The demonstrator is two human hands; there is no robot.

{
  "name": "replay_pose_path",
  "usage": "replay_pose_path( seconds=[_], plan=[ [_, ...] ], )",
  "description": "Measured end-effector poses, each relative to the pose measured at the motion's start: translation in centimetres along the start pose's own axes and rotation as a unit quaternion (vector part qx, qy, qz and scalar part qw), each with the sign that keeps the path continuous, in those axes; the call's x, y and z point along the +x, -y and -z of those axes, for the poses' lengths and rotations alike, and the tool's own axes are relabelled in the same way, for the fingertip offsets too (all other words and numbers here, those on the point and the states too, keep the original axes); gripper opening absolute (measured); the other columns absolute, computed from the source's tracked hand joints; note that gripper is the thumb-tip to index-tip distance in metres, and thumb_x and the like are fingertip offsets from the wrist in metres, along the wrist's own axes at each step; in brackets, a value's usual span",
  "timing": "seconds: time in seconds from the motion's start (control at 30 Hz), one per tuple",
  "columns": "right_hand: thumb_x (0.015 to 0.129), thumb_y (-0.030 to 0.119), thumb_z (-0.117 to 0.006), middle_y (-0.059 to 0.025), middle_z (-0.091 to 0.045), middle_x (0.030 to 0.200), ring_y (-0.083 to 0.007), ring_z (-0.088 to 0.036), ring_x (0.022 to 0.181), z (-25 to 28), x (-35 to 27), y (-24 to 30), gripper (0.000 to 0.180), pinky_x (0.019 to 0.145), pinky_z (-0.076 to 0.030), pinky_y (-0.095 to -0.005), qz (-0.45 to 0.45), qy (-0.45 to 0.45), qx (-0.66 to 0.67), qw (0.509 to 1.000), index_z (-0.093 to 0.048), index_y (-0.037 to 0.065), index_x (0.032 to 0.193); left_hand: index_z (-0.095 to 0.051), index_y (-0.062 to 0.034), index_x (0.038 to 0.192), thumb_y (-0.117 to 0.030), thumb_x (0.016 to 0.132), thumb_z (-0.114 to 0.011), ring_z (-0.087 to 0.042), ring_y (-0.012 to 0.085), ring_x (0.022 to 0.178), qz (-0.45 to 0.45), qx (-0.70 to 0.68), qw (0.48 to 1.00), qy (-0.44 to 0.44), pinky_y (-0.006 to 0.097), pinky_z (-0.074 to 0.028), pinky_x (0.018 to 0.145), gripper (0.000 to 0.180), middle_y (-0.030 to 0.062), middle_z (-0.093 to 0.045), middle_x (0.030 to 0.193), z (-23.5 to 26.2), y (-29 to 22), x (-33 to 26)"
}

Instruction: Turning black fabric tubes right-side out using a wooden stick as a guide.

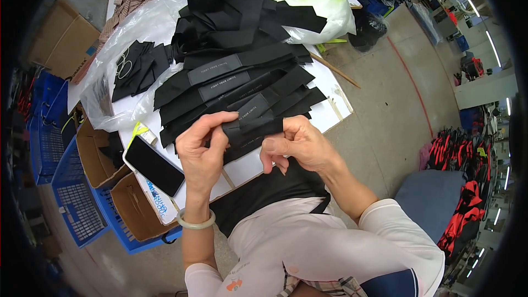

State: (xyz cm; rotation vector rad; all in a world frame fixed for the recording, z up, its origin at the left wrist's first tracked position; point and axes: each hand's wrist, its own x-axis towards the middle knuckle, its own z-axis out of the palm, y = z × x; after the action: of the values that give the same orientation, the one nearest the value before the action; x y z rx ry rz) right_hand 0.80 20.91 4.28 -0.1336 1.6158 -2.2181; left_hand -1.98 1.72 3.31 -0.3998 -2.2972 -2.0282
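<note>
Near the centre of the frame, holds a black cloth strip [256, 126] between both hands, just over the lower part of a spread of similar pieces. Pinches its left end between thumb and forefinger of the left hand [199, 143]; grips its right end between thumb and bent fingers of the right hand [300, 144].

Across the middle of the frame, has labelled strips [179, 87] laid overlapping on the white desk [333, 89], several with a grey patch [214, 69] facing up. Toward the top of the frame, has a heap of black cloth [220, 22], jumbled loosely beside clear plastic. At upper left, has a small stack of black pieces [146, 71] with white cord on top. Lower left on the desk, has a phone [154, 166], with open cardboard boxes [137, 209] and a blue basket [80, 203] beyond the edge.

Looks part-way through a batch, judging by the single piece in hand, the rough rows in mid-frame and the heap above. Seems to have patches already fixed on the visible labelled strips. Cannot tell finished from waiting pieces in the heap, nor the exact stage of the held strip, with fingers covering both ends.
</note>
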Motion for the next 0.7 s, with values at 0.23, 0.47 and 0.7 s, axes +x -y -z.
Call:
replay_pose_path(
  seconds=[0.23,0.47,0.7],
  plan=[
    [0.095,0.033,-0.051,-0.0174,-0.064,0.063,-0.0118,-0.048,0.036,-1.3,0.7,-1.1,0.038,0.036,-0.042,-0.0227,-0.076,-0.014,0.206,0.976,-0.062,-0.002,0.085,-0.055,0.0071,0.116,-0.008,0.093,-0.042,-0.059,0.0263,0.105,-0.018,-0.260,0.965,0.018,0.035,-0.041,0.097,0.031,0.0191,-0.064,0.107,-1.4,1.5,-0.5],
    [0.096,0.031,-0.050,-0.0080,-0.064,0.062,-0.0098,-0.051,0.040,-3.5,-0.5,-2.6,0.037,0.038,-0.040,-0.0211,0.008,-0.067,-0.149,0.987,-0.063,-0.001,0.084,-0.053,0.0057,0.105,-0.033,0.098,-0.041,-0.062,0.0363,0.098,0.018,-0.565,0.825,0.014,0.047,-0.035,0.104,0.041,0.0233,-0.064,0.100,-3.7,1.2,-0.3],
    [0.099,0.033,-0.042,-0.0139,-0.058,0.055,-0.0096,-0.038,0.030,-2.5,0.2,-4.2,0.035,0.029,-0.032,-0.0205,-0.110,0.165,0.207,0.958,-0.054,0.001,0.097,-0.055,0.0026,0.067,-0.010,0.084,-0.046,-0.059,0.0494,0.098,0.017,-0.516,0.841,0.163,0.053,-0.021,0.110,0.023,0.0271,-0.064,0.075,-3.8,1.1,-0.6]
  ],
)
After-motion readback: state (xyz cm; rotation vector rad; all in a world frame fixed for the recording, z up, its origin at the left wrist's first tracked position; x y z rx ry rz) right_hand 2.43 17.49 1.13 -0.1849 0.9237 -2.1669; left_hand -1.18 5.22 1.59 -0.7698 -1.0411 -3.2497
